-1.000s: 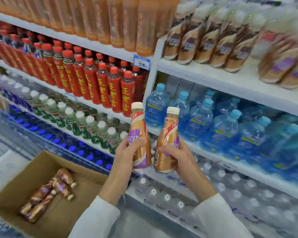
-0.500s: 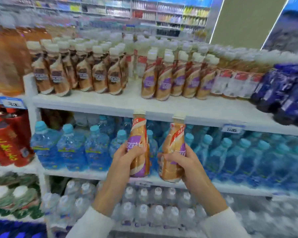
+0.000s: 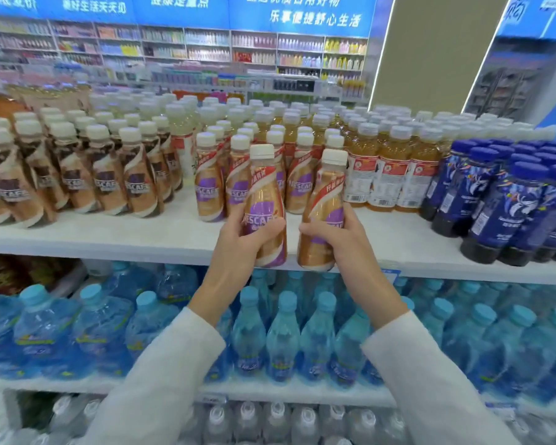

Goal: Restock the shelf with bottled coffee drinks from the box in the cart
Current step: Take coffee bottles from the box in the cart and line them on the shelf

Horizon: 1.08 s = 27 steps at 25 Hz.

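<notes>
Two coffee bottles are held, one per hand, at the front lip of the white shelf.

Far left on that shelf are rows of brown-label coffee bottles with white caps. Next to the right, purple-label coffee bottles in the same gold-and-purple wrap as the held pair stand a little back from the edge.

Left hand: the forearm rises from lower centre out of the left sleeve, which is white. The wrist is straight and the palm is turned to the right. The fingers wrap the lower body of the left bottle, with one digit laid across the front of the label. The bottle is about upright, its base level with the shelf edge. Contact with the board cannot be told.

Right hand: mirror pose, with the forearm rising out of the right sleeve and the palm turned to the left. It is curled round the lower half of the right bottle. The cap leans slightly right, and the base is at the shelf lip. The two held bottles sit just beside each other with a narrow gap between them.

Further right on the shelf are amber drink bottles with red-and-white labels, then dark blue bottles.

On the tier below are blue-capped water bottles. On the lowest tier are clear bottles, which are blurred.
</notes>
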{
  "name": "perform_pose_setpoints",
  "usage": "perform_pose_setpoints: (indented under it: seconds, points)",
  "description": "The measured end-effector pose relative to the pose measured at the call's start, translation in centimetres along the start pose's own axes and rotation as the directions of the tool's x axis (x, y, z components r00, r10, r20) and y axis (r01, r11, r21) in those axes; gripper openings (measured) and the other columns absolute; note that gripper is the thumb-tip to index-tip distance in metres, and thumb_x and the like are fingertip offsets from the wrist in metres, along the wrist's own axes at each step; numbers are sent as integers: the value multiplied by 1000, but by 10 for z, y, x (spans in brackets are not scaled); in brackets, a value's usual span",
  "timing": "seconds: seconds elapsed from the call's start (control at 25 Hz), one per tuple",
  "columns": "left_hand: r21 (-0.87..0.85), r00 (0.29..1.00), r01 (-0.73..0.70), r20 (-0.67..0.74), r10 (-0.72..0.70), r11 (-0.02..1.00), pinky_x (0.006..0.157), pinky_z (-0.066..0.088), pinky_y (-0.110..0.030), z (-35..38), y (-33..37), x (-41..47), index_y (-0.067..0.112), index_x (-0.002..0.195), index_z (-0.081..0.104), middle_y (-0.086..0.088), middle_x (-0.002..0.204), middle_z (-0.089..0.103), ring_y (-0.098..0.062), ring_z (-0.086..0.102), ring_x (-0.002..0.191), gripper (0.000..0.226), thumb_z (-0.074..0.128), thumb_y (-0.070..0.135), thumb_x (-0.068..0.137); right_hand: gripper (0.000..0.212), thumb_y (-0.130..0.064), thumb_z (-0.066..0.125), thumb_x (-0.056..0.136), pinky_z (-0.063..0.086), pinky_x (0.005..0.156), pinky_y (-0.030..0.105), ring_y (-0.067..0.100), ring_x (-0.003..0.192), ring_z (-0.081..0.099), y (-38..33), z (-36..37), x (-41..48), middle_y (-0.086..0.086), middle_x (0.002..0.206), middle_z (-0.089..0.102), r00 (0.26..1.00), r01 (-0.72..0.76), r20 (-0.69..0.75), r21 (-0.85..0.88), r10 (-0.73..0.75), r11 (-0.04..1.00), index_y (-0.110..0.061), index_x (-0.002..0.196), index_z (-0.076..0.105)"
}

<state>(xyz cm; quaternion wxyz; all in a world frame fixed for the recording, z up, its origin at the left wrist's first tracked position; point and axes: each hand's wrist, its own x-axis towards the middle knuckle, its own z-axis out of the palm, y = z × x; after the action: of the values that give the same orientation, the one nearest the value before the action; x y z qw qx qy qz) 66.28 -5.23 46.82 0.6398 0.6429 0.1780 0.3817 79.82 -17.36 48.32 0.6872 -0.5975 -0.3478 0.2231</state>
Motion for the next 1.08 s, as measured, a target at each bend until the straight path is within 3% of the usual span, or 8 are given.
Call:
perform_pose_setpoints:
  seconds: [0.16, 0.36, 0.56, 0.64, 0.72, 0.88, 1.08]
  points:
    - [160, 998, -67, -8, 69, 985, 73, 55, -11, 4, -4, 32, 32, 121, 63, 17, 105, 76, 3, 70, 95, 41, 82, 28, 85, 59, -12, 83, 76, 54, 66, 10, -1, 92, 71, 5, -1, 32, -19, 103, 75, 997, 65, -40, 44, -63, 997, -34, 124, 55]
    - [265, 992, -118, -4, 123, 957, 76, 52, -9, 6, -24, 48, 27, 124, 62, 12, 114, 72, 4, 67, 98, 45, 82, 28, 84, 63, -10, 83, 76, 56, 75, 14, 4, 103, 70, 29, 3, 52, -14, 111, 74, 998, 63, -36, 56, -61, 996, -34, 126, 53]
    - [280, 995, -96, 21, 94, 955, 82, 52, -9, 1, -31, 45, 37, 134, 53, 19, 124, 65, 7, 62, 109, 66, 83, 50, 78, 68, -12, 86, 78, 58, 85, 19, 0, 104, 69, 35, -4, 54, -13, 114, 72, 999, 26, 46, -66, -23, 997, -33, 130, 46]
    - [286, 998, -67, 21, 64, 956, 89, 53, -14, -6, -32, 41, 39, 140, 48, 24, 129, 60, 7, 59, 114, 77, 87, 46, 75, 78, -12, 90, 72, 55, 83, 18, -2, 105, 67, 32, -16, 48, -10, 121, 67, 997, 17, 72, -132, -8, 991, -34, 131, 44]
    - [278, 998, -61, -1, 64, 959, 91, 55, -20, -12, -32, 39, 41, 135, 51, 24, 126, 62, 9, 60, 111, 73, 91, 36, 74, 79, -12, 91, 70, 54, 84, 16, -1, 106, 66, 33, -24, 41, -10, 123, 66, 998, 31, 62, -203, -18, 979, -35, 131, 47]
    - [304, 990, -83, -87, 115, 949, 88, 57, -23, -8, -31, 37, 33, 132, 59, 15, 125, 63, -1, 64, 107, 68, 92, 27, 73, 71, -13, 90, 74, 54, 84, 15, -3, 106, 65, 38, -21, 32, -17, 122, 66, 998, 63, 13, -259, -61, 964, -30, 133, 53]
    - [384, 984, -81, -116, 135, 920, 70, 49, -5, -5, -31, 36, 36, 137, 57, 14, 127, 62, 6, 61, 103, 70, 89, 37, 75, 71, -20, 87, 79, 53, 86, 13, 0, 113, 62, 33, -17, 28, -25, 122, 62, 998, 67, 21, -325, -63, 943, -37, 136, 49]
